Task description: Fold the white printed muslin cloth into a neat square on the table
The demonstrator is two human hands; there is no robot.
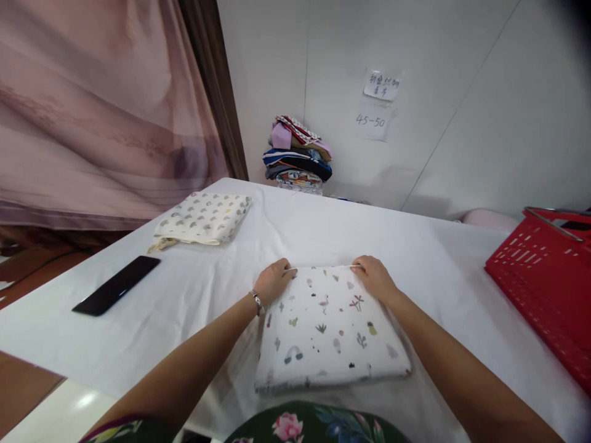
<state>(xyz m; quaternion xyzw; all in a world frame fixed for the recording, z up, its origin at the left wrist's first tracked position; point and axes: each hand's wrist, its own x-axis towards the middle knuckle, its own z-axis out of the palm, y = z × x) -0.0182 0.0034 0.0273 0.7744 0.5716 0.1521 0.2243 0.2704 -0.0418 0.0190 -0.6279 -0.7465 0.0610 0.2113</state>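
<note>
A white cloth (330, 332) printed with small cacti, a flamingo, a pineapple and a rainbow lies folded in a thick rectangle on the table in front of me. Its far left corner is pinched in my left hand (274, 280), which has a bracelet at the wrist. At the far right corner my right hand (373, 278) grips the same far edge, fingers closed. Between the two hands that edge runs straight, slightly raised. The undersides of the corners are hidden by my fingers.
Another folded cloth (203, 218), cream with grey motifs, lies at the back left. Nearer sits a black flat slab (117, 285). A red plastic basket (545, 277) stands at the right. Stacked fabrics (299, 154) rise behind the white-covered table (369, 227), against the wall.
</note>
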